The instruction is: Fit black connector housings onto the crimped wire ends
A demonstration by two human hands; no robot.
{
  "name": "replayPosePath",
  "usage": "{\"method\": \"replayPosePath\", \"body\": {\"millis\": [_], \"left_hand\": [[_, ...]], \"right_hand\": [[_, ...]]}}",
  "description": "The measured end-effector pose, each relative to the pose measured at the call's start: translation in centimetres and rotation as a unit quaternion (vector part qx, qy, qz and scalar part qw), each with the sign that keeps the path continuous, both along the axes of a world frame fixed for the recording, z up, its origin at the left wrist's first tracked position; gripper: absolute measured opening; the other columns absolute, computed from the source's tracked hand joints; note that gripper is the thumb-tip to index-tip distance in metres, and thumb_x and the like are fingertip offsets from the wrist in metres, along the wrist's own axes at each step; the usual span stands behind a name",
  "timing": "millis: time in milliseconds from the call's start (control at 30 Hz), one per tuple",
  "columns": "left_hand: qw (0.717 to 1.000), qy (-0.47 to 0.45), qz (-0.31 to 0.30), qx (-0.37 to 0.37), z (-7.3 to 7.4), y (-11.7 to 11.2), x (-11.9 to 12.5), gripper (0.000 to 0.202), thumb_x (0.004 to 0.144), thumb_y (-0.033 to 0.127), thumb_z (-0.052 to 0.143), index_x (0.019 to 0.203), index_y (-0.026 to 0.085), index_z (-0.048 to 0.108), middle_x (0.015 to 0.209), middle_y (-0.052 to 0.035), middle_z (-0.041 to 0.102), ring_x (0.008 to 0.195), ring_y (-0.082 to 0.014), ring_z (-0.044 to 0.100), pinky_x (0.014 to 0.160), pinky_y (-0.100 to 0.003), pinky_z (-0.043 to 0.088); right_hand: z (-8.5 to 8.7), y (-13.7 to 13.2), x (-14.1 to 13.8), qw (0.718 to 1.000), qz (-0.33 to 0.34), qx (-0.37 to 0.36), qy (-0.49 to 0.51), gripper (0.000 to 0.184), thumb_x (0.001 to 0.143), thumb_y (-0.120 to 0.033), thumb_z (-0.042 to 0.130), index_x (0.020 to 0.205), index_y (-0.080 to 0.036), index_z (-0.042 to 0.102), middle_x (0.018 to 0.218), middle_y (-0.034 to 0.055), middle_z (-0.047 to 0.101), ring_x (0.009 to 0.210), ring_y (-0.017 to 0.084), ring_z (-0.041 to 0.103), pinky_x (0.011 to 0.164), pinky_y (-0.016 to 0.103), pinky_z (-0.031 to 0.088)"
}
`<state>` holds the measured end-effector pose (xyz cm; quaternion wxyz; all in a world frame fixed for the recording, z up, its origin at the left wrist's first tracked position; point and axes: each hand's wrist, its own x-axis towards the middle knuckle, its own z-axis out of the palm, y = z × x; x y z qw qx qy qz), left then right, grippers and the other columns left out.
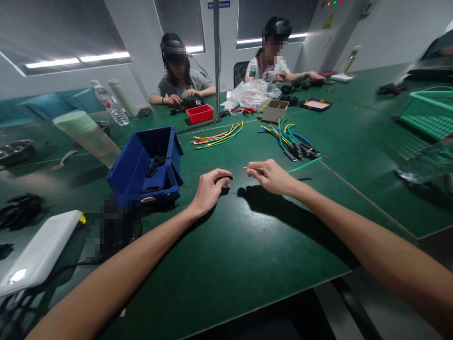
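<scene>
My left hand [211,189] pinches a small black piece [231,177] between thumb and fingertips. Most of that piece is hidden by the fingers. To its right, my right hand [271,175] is closed on a green wire [306,164]. The wire's thin, pale yellowish tip points at the left hand, with a gap between them. Its other end trails out behind the right hand along the table. A blue bin [122,174] with several black pieces [152,167] inside stands left of my left hand. Beyond my right hand lies a bundle of wires with black sleeves [300,147].
Several yellow, red and green wires [219,138] lie farther back. Behind them are a red tray [200,114], a cardboard box [275,111] and a metal post [217,61]. A green basket [430,113] stands right, a white power bank [42,250] left. Two people sit opposite.
</scene>
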<state>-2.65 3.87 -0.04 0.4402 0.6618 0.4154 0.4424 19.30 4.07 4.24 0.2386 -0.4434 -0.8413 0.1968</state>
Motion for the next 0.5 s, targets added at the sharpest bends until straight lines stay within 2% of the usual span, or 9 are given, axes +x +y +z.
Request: {"method": "replayPosePath", "body": {"millis": [333,500], "left_hand": [[1.0,0.004,-0.016,0.0,-0.12,0.2,-0.06,0.018,0.082,0.023,0.06,0.098,0.016,0.065,0.091,-0.0052,0.07,0.066,-0.0117,0.064,0.06,-0.025,0.05],[1.0,0.012,-0.021,0.0,-0.06,0.17,0.0,0.021,0.081,0.026,0.063,0.1,0.016,0.064,0.09,-0.0043,0.069,0.064,-0.011,0.062,0.06,-0.025,0.051]], "right_hand": [[-0.39,-0.34,-0.56,1.0,0.0,-0.023,-0.014,0.03,0.092,-0.034,0.044,0.067,-0.018,0.049,0.057,-0.0039,0.043,0.055,0.009,0.035,0.056,0.025,0.024],[-0.69,-0.36,-0.74,0.998,0.005,-0.042,-0.038,0.031,0.093,-0.036,0.043,0.072,-0.017,0.054,0.059,-0.0021,0.049,0.056,0.01,0.038,0.057,0.025,0.025]]}}
